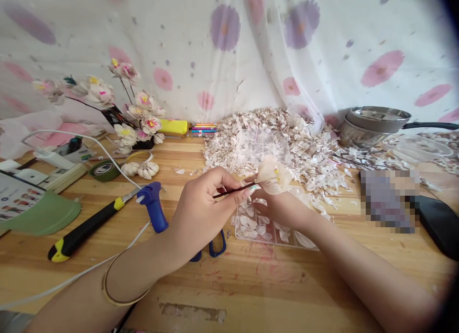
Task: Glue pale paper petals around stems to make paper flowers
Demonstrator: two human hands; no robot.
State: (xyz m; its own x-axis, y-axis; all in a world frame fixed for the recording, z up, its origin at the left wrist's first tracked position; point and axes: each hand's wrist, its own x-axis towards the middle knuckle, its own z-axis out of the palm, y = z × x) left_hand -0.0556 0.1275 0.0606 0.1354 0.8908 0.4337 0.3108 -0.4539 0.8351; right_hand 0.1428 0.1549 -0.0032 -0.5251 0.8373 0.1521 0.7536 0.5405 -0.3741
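Observation:
My left hand point(211, 199) pinches a thin dark stem point(229, 192) near the middle of the view. At the stem's right end is a pale, translucent flower point(274, 176) with a yellow centre. My right hand point(278, 204) is just under and behind the flower, partly covered by it; what its fingers grip, if anything, is hidden. Below both hands lies a clear compartment box point(236, 231) holding loose white petals point(251, 226). Blue-handled scissors point(217, 244) lie beside the box, partly behind my left forearm.
A blue glue gun point(153, 206) and a black-yellow knife point(88, 230) lie left. Finished flowers point(143, 117) stand back left. A large petal pile point(308, 156) spreads behind my hands. Metal bowls point(373, 125) and a black object point(439, 225) are at right.

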